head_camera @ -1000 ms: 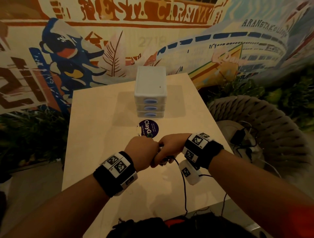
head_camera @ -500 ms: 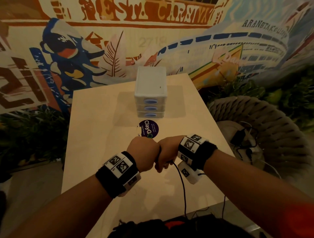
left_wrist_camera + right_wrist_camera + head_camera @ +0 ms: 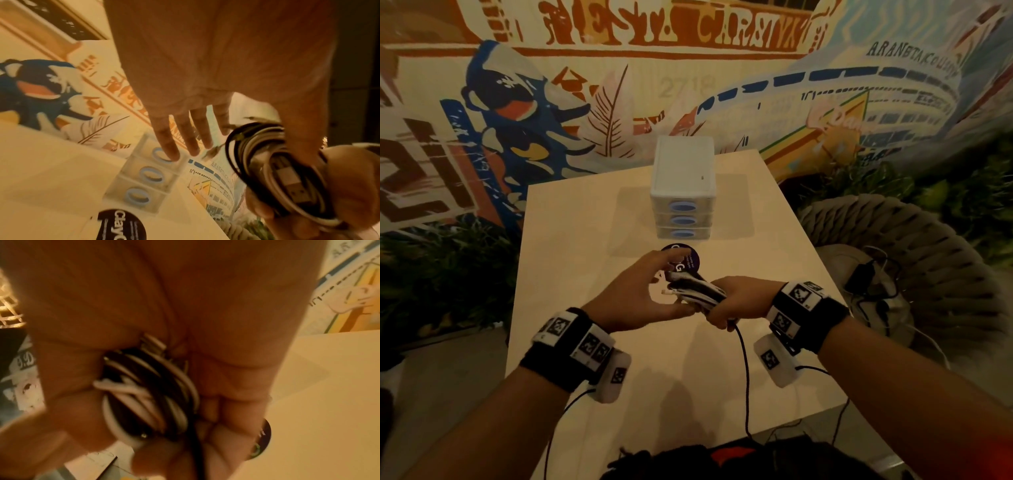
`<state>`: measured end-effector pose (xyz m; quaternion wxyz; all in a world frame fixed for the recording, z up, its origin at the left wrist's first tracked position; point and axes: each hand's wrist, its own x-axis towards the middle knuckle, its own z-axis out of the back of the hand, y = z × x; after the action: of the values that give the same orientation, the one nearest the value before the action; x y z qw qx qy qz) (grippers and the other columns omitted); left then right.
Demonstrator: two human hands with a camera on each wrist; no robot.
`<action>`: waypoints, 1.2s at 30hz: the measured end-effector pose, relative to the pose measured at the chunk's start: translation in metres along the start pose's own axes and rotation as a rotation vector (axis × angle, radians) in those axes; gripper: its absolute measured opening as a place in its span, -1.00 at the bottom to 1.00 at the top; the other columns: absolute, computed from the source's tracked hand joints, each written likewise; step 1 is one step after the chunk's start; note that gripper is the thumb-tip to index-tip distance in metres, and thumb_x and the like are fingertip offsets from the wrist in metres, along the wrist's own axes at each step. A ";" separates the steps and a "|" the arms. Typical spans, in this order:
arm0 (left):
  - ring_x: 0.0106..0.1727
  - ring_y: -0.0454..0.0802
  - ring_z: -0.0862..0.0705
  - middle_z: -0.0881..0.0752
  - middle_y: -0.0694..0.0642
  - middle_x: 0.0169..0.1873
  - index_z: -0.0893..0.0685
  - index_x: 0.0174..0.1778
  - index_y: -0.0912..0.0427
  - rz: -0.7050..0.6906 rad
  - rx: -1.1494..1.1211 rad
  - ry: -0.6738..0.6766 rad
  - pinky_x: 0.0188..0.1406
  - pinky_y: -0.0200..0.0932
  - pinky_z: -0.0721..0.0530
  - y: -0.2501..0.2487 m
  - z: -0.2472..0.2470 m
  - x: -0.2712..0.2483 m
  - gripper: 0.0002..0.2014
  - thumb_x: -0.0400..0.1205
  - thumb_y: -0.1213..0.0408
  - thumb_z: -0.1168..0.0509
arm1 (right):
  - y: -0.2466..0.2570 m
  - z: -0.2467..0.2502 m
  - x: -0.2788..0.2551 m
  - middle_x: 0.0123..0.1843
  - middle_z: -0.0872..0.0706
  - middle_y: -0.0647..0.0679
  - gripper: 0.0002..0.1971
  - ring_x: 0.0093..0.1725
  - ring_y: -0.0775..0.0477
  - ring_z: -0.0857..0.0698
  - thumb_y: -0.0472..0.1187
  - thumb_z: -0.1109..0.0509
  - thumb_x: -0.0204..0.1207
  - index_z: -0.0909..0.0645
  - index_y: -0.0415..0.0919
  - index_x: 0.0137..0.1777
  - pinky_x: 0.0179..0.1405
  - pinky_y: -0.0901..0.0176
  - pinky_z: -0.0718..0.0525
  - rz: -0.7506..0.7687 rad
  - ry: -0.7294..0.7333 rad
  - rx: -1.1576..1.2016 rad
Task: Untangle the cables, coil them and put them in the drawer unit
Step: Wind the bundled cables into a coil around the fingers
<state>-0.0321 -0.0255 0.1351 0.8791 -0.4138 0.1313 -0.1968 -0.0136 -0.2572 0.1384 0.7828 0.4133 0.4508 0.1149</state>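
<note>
Nearest me, above the pale worktop (image 3: 592, 342), my right hand (image 3: 736, 301) has its fingers (image 3: 232, 404) curled tight round a coiled bundle of black and white cables (image 3: 695, 291). Just beside it, my left hand (image 3: 640, 294) is spread, fingers (image 3: 166, 142) straight, thumb against the coil. Beyond lies a round purple sticker (image 3: 686, 262), then the white three-drawer unit (image 3: 683, 192), drawers closed.

A pale wooden table (image 3: 571, 267) is seen set against a painted mural wall. A white three-drawer unit (image 3: 682, 192) with blue oval handles is stood on it toward the far edge, its drawers all shut. A round dark purple sticker (image 3: 690, 263) with white lettering is laid flat just in front of the unit.
</note>
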 end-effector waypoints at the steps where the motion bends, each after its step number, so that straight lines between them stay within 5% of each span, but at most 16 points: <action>1: 0.39 -0.31 -0.61 -0.61 -0.34 0.40 -0.45 0.56 -0.35 0.031 -0.122 0.007 0.37 -0.06 -0.63 -0.001 -0.001 0.000 -0.22 0.43 -0.16 -0.62 | 0.001 0.001 -0.002 -0.10 -0.69 -0.18 -0.81 -0.13 -0.10 -0.68 -0.38 -0.45 0.40 -0.66 -0.13 -0.04 -0.06 0.03 -0.78 0.028 0.000 0.044; 4: 0.32 -0.06 -0.75 -0.78 -0.07 0.28 -0.61 0.47 -0.08 0.054 -0.394 0.028 0.35 0.10 -0.70 -0.003 -0.011 0.004 -0.40 0.52 0.01 -0.61 | 0.007 0.001 -0.002 -0.07 -0.65 -0.27 -0.76 -0.16 -0.11 -0.68 -0.30 -0.45 0.25 -0.63 -0.20 -0.06 -0.09 0.02 -0.75 0.091 0.001 0.167; 7: 0.28 0.02 -0.77 -0.82 0.10 0.20 -0.60 0.45 0.10 0.032 -0.627 -0.030 0.20 -0.10 -0.72 -0.008 -0.025 0.004 -0.44 0.54 0.22 -0.60 | 0.010 -0.001 -0.001 -0.12 -0.64 -0.25 -0.76 -0.26 -0.02 -0.67 -0.31 -0.43 0.25 -0.63 -0.20 -0.05 -0.19 0.12 -0.71 0.154 0.022 0.279; 11: 0.24 0.17 -0.75 -0.79 0.23 0.17 -0.65 0.37 0.15 0.019 -0.830 -0.030 0.17 0.07 -0.72 -0.014 -0.038 0.007 -0.37 0.48 -0.08 -0.61 | 0.013 -0.005 0.000 -0.33 -0.66 -0.04 -0.74 -0.31 0.01 -0.64 -0.44 -0.39 0.26 -0.61 -0.30 -0.03 -0.23 0.12 -0.63 0.250 0.036 0.448; 15: 0.32 0.23 -0.71 -0.73 0.24 0.32 -0.61 0.49 -0.03 0.008 -0.925 0.006 0.26 0.29 -0.69 -0.017 -0.039 0.009 -0.27 0.44 -0.22 -0.59 | 0.023 -0.006 -0.002 -0.24 -0.72 -0.09 -0.71 -0.26 -0.03 -0.69 -0.45 -0.39 0.28 -0.64 -0.29 0.03 -0.21 0.10 -0.68 0.298 0.087 0.424; 17: 0.28 0.36 -0.72 -0.67 0.31 0.43 -0.54 0.58 0.05 0.029 -0.988 0.070 0.03 0.27 -0.74 -0.021 -0.034 0.011 -0.18 0.44 -0.18 -0.60 | 0.027 -0.010 -0.003 -0.08 -0.72 -0.22 -0.61 -0.18 -0.11 -0.75 -0.47 -0.36 0.31 -0.62 -0.29 0.17 -0.20 0.08 -0.74 0.313 0.130 0.427; 19: -0.08 0.62 -0.71 -0.66 0.45 0.38 -0.66 0.48 0.07 -0.007 -0.962 0.074 -0.31 0.25 -0.69 -0.029 -0.026 0.012 -0.33 0.48 -0.08 -0.61 | 0.030 -0.010 -0.004 0.04 -0.71 -0.33 -0.51 -0.09 -0.21 -0.79 -0.48 -0.34 0.35 -0.56 -0.26 0.32 -0.17 0.07 -0.76 0.357 0.147 0.444; 21: -0.35 0.43 -0.74 -0.73 0.35 0.32 -0.80 0.26 0.03 -0.079 -0.899 0.024 -0.50 0.07 -0.68 -0.038 -0.015 0.011 -0.59 0.50 0.06 -0.59 | 0.030 -0.007 -0.006 0.09 -0.71 -0.39 -0.48 -0.05 -0.31 -0.80 -0.50 -0.35 0.40 -0.53 -0.22 0.38 -0.14 0.02 -0.75 0.411 0.157 0.441; 23: -0.19 0.23 -0.84 -0.79 0.23 0.27 -0.84 0.11 0.01 -0.163 -0.847 -0.030 -0.35 -0.02 -0.76 -0.046 -0.006 0.010 -0.76 0.52 0.22 -0.51 | 0.029 -0.004 -0.006 0.02 -0.76 -0.32 -0.61 -0.10 -0.26 -0.81 -0.45 -0.40 0.50 -0.57 -0.27 0.33 -0.11 0.01 -0.76 0.386 0.155 0.395; 25: 0.14 0.27 -0.81 -0.83 0.21 0.15 -0.85 0.05 0.01 -0.242 -0.782 -0.112 0.04 0.04 -0.77 -0.047 0.004 0.013 -0.81 0.54 0.28 -0.48 | 0.026 -0.004 -0.006 -0.21 -0.75 -0.14 -0.79 -0.25 -0.12 -0.76 -0.36 -0.44 0.62 -0.65 -0.30 0.23 -0.12 0.03 -0.75 0.279 0.104 0.345; 28: 0.07 0.29 -0.80 -0.84 0.25 -0.02 -0.83 -0.01 0.20 -0.287 -0.652 -0.199 0.13 0.05 -0.75 -0.041 0.018 0.016 -0.89 0.56 0.38 -0.50 | 0.016 -0.005 -0.003 -0.45 -0.57 0.08 -0.92 -0.43 0.03 -0.55 -0.24 -0.42 0.69 -0.70 -0.24 0.08 -0.25 0.13 -0.65 0.143 -0.017 0.291; 31: -0.06 0.14 -0.84 -0.86 0.19 -0.14 -0.81 -0.04 0.37 -0.205 -0.444 -0.195 0.06 0.03 -0.77 -0.031 0.026 0.015 -0.90 0.56 0.54 -0.53 | 0.008 -0.002 -0.002 -0.50 -0.37 0.09 -0.86 -0.45 0.00 -0.32 -0.22 -0.34 0.73 -0.67 -0.28 0.05 -0.38 0.15 -0.41 0.069 -0.084 0.342; 36: -0.20 -0.10 -0.80 -0.84 -0.04 -0.27 -0.86 -0.09 0.10 -0.135 -0.088 -0.143 -0.05 -0.03 -0.72 -0.018 0.021 0.012 -0.82 0.53 0.09 -0.60 | 0.007 0.009 -0.013 -0.41 -0.29 -0.01 -0.64 -0.44 0.01 -0.22 -0.11 -0.17 0.78 -0.77 -0.28 0.14 -0.42 0.17 -0.24 0.052 -0.122 0.395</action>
<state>-0.0177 -0.0274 0.1610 0.8519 -0.4730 0.0486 -0.2196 -0.0125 -0.2655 0.1539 0.7093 0.5763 0.4055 0.0190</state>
